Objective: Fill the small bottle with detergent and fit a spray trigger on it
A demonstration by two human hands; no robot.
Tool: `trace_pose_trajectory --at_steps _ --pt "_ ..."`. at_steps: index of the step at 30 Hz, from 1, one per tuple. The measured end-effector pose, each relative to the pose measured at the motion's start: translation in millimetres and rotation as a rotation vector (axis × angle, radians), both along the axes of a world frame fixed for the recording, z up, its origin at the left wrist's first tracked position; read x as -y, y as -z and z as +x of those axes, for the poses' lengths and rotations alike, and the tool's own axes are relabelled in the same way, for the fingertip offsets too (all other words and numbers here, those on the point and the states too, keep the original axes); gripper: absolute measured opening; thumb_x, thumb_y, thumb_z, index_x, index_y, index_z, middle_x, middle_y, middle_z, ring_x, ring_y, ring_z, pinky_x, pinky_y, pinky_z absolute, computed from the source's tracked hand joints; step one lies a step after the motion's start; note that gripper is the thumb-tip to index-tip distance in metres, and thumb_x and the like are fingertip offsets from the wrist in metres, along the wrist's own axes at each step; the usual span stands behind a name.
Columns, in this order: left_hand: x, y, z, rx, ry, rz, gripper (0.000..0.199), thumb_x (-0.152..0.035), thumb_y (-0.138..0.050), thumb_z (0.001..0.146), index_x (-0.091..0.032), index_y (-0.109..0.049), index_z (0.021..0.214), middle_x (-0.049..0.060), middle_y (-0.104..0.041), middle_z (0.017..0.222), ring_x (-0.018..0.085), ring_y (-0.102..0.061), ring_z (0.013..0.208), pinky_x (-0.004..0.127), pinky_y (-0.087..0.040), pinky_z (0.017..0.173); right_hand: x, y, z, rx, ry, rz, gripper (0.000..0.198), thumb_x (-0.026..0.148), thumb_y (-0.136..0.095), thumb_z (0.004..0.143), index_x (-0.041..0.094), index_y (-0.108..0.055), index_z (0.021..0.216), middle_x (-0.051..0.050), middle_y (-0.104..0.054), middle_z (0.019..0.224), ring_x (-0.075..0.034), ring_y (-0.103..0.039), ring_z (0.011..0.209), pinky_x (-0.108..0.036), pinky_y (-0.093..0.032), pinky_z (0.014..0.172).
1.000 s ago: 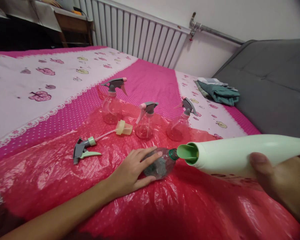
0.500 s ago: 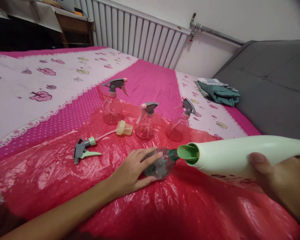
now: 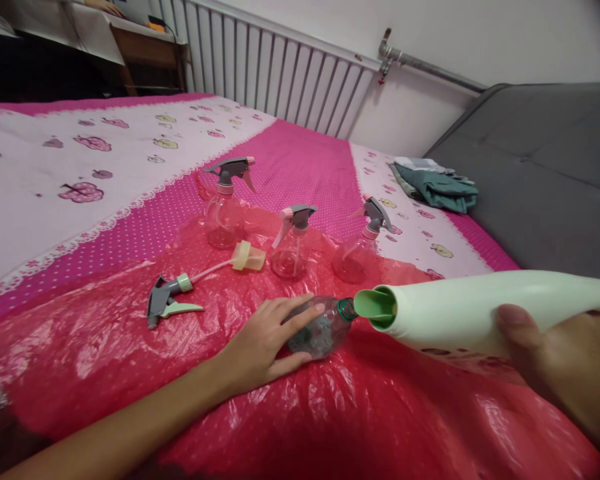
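Left hand [image 3: 265, 340] grips a clear bottle [image 3: 325, 333] mid-sheet, its neck towards the grey headboard [image 3: 545, 160]; right hand [image 3: 555, 360] clasps a pale green jug [image 3: 455, 303] by its side, green spout [image 3: 373, 304] at that neck, contact unclear. Three spray bottles [image 3: 290, 257] stand apart along the far edge of the red plastic sheet [image 3: 360, 413], well inside the bed's [image 3: 310, 150] far edge. Sheet stretches between left forearm and the trigger sprayer [image 3: 167, 297], which lies inside the left edge.
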State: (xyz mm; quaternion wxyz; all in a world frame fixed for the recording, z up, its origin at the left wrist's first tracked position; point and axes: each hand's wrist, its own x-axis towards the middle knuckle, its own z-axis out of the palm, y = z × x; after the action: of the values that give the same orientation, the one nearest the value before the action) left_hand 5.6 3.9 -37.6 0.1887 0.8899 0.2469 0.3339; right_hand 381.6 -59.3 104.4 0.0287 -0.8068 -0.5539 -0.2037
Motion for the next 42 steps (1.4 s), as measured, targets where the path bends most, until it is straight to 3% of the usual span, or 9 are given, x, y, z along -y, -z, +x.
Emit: trace_pose_trajectory --at_steps 9,15,22,32,42 --pt "-1 -0.7 0 -0.009 0.008 -0.005 0.070 -0.040 -0.060 0.108 -0.033 -0.026 0.169 0.016 -0.048 0.163 0.035 -0.057 0.138 0.056 -0.050 0.112 -4 -12 -15 -0.038 0.067 -0.070 0.112 0.085 -0.004 0.073 0.000 -0.075 0.087 -0.032 -0.070 0.089 -0.054 -0.070 0.098 -0.059 -0.055 0.086" --pt "0 0.2 0 -0.008 0.009 -0.002 0.068 -0.042 -0.058 0.109 -0.033 -0.026 0.168 0.016 -0.049 0.162 0.035 -0.056 0.137 0.056 -0.050 0.112 -5 -16 -19 -0.034 0.059 -0.077 0.102 0.083 -0.007 0.072 0.007 -0.073 0.083 -0.031 -0.071 0.092 -0.054 -0.070 0.101 -0.060 -0.055 0.090" --pt "-1 0.8 0 -0.013 0.018 -0.004 0.067 -0.043 -0.057 0.109 -0.032 -0.026 0.167 0.016 -0.047 0.163 0.035 -0.054 0.139 0.057 -0.049 0.114 -2 -3 -3 -0.007 0.037 -0.022 0.098 0.089 -0.005 0.076 0.014 -0.069 0.070 -0.029 -0.069 0.081 -0.050 -0.071 0.088 -0.055 -0.055 0.076" --pt "0 0.2 0 -0.009 0.016 -0.015 0.069 -0.042 -0.058 0.109 -0.034 -0.023 0.169 0.016 -0.046 0.164 0.035 -0.055 0.140 0.057 -0.049 0.114 -3 -2 0 0.016 0.005 -0.022 0.102 0.088 0.001 0.079 0.015 -0.069 0.066 -0.028 -0.067 0.074 -0.048 -0.071 0.083 -0.053 -0.053 0.072" --pt "-1 1.3 1 -0.009 0.018 -0.011 0.068 -0.041 -0.058 0.109 -0.032 -0.026 0.168 0.016 -0.046 0.165 0.035 -0.054 0.140 0.056 -0.049 0.114 -1 2 4 0.015 0.005 -0.002 0.117 0.090 0.001 0.079 0.003 -0.076 0.079 -0.031 -0.066 0.077 -0.050 -0.071 0.089 -0.053 -0.054 0.077"
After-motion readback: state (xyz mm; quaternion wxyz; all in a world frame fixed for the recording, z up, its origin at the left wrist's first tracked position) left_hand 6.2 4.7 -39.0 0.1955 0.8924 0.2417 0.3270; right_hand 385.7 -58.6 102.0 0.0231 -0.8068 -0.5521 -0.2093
